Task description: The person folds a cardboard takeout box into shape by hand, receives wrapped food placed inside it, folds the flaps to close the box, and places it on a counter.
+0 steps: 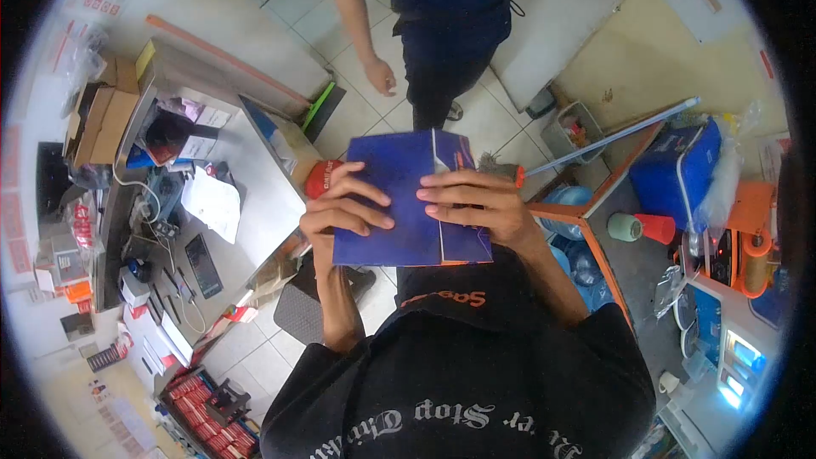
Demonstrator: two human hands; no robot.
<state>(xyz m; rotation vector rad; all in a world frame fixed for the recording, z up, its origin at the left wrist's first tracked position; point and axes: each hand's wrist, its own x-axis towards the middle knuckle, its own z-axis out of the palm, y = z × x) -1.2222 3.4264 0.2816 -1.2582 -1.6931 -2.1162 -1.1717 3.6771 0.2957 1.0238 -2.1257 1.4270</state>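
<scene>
A blue cardboard box (391,221) is held in front of my torso, its broad dark-blue face turned up. Along its right part runs a seam with a pale edge, and orange print shows beyond it. My left hand (347,204) grips the left side, fingers bent over the top face. On the right, my right hand (476,204) lays its fingers across the seam and holds that side. Both thumbs and the underside of the box are hidden. Just beyond my left hand is a red item (321,177) with white lettering.
Another person (442,17) stands ahead on the tiled floor. To the left is a desk (263,212) with papers and a phone (203,265). A counter to the right bears a blue bag (676,174) and a red cup (654,228); large water bottles (586,263) stand beneath.
</scene>
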